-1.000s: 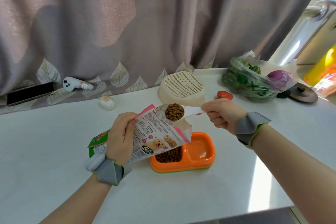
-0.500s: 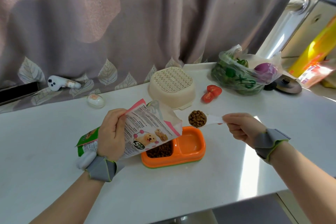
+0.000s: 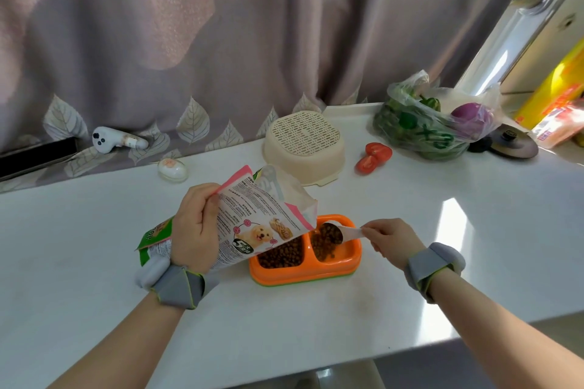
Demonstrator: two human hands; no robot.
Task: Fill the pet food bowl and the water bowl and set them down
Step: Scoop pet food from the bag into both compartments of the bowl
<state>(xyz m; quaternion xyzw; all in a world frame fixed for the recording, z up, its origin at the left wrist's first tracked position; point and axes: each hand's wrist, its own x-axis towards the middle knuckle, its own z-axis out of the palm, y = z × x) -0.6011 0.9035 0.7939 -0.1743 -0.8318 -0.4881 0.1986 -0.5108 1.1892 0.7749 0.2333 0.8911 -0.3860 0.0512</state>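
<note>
An orange double pet bowl (image 3: 303, 273) sits on the white counter (image 3: 94, 262). Its left compartment holds brown kibble (image 3: 281, 255), partly hidden by the bag. My left hand (image 3: 196, 224) grips an open pet food bag (image 3: 256, 224) tilted over the bowl's left side. My right hand (image 3: 392, 238) pinches the handle of a white scoop (image 3: 343, 232), which is tipped down over the right compartment. Kibble (image 3: 325, 245) spills from the scoop into that compartment.
An upturned cream strainer basket (image 3: 305, 148) stands behind the bowl. Tomato halves (image 3: 373, 156), a bag of vegetables (image 3: 433, 123) and a pot lid (image 3: 512, 144) lie to the right. A white controller (image 3: 117, 139) and a small egg-shaped case (image 3: 172, 169) sit by the curtain.
My right hand has lowered the full scoop from above the bag to the bowl's right compartment and tipped it, so kibble pours out. The left hand and bag stay put.
</note>
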